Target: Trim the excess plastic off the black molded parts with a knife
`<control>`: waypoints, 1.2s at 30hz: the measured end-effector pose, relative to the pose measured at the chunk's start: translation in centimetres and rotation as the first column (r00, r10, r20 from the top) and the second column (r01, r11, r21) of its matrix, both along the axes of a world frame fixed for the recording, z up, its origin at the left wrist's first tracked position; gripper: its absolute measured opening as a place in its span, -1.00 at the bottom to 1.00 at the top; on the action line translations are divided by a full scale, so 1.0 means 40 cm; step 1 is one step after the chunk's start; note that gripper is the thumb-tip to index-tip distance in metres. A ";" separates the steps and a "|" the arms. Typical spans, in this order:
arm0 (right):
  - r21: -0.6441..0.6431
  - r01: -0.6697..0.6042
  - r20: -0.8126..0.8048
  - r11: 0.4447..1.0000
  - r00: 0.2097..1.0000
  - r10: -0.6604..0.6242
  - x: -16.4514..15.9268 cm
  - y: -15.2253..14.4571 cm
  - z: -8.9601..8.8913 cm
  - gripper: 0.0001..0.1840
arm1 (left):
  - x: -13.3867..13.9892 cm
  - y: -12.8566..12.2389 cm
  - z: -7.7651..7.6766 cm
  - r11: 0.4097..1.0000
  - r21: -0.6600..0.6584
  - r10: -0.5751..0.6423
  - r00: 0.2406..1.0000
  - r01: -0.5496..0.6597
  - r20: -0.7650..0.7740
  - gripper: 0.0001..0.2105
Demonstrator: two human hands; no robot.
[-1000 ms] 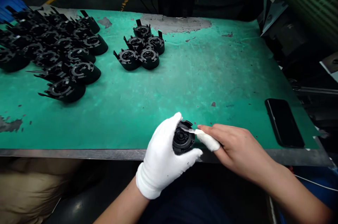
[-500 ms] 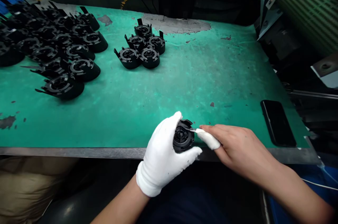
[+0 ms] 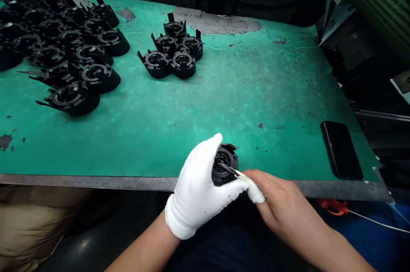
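Note:
My left hand [image 3: 198, 188], in a white glove, is wrapped around a round black plastic housing [image 3: 228, 162] at the bench's front edge. The housing's open face, with rings and small ribs, is turned up towards me. In my right hand [image 3: 278, 199], bare but for a white cover on the thumb, is a slim knife [image 3: 231, 169] with a thin metal blade and a pale handle end. Its tip lies over the middle of the housing; whether it touches is hard to tell. My fingers hide most of the handle.
Several similar black housings [image 3: 182, 65] stand grouped at mid-bench, and a larger cluster [image 3: 96, 76] fills the left. A black phone [image 3: 342, 150] lies at the right on the worn green mat [image 3: 243, 92]. Below the right edge shows a red-handled item [image 3: 335, 207]. Machinery [image 3: 368, 28] borders the right.
The knife tip has moved from the housing's right rim inward to its middle. My right hand has shifted slightly down and tilted. My left hand still holds the housing.

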State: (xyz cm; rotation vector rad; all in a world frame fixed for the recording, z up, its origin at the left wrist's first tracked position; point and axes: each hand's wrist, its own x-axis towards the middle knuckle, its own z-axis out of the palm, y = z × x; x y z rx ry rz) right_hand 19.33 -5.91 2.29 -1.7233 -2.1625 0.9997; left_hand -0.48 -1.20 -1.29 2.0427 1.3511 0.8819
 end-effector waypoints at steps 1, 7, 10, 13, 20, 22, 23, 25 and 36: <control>0.014 0.006 -0.012 1.000 1.000 -0.006 -0.001 -0.003 -0.002 -0.65 | 0.000 0.000 -0.001 1.000 0.000 -0.003 1.000 0.003 0.000 -0.15; 0.045 0.063 -0.061 0.997 0.996 -0.060 0.005 -0.020 -0.013 -0.64 | -0.003 0.005 0.001 1.000 0.004 -0.025 1.000 0.025 0.016 -0.17; 0.057 0.067 -0.047 0.996 0.997 -0.064 0.006 -0.022 -0.015 -0.62 | -0.002 0.007 0.003 0.999 0.003 -0.033 0.999 0.033 0.019 -0.18; 0.051 0.044 -0.036 0.998 0.998 -0.042 -0.004 -0.018 -0.015 -0.67 | 0.000 0.009 0.006 1.000 -0.013 -0.015 1.000 0.015 0.021 -0.21; -0.060 -0.075 0.022 0.995 0.997 0.076 -0.017 0.021 0.005 -0.69 | -0.004 0.014 0.014 0.996 -0.067 -0.055 0.998 0.057 0.025 -0.15; -0.089 -0.115 0.021 0.989 0.993 0.117 -0.005 0.036 0.016 -0.70 | -0.006 0.013 0.014 0.995 -0.084 -0.046 0.999 0.048 0.019 -0.11; -0.090 -0.118 0.018 0.989 0.993 0.120 0.002 0.041 0.022 -0.72 | -0.007 0.012 0.012 0.996 -0.083 -0.041 0.999 0.042 0.016 -0.11; -0.066 -0.106 0.020 0.992 0.994 0.108 0.016 0.047 0.032 -0.75 | -0.008 0.009 0.007 0.997 -0.060 -0.044 0.999 0.045 0.018 -0.12; -0.064 -0.230 0.202 0.971 0.950 0.238 0.033 0.090 0.077 -0.68 | -0.012 0.011 -0.002 0.997 -0.001 -0.076 0.997 0.076 0.006 -0.13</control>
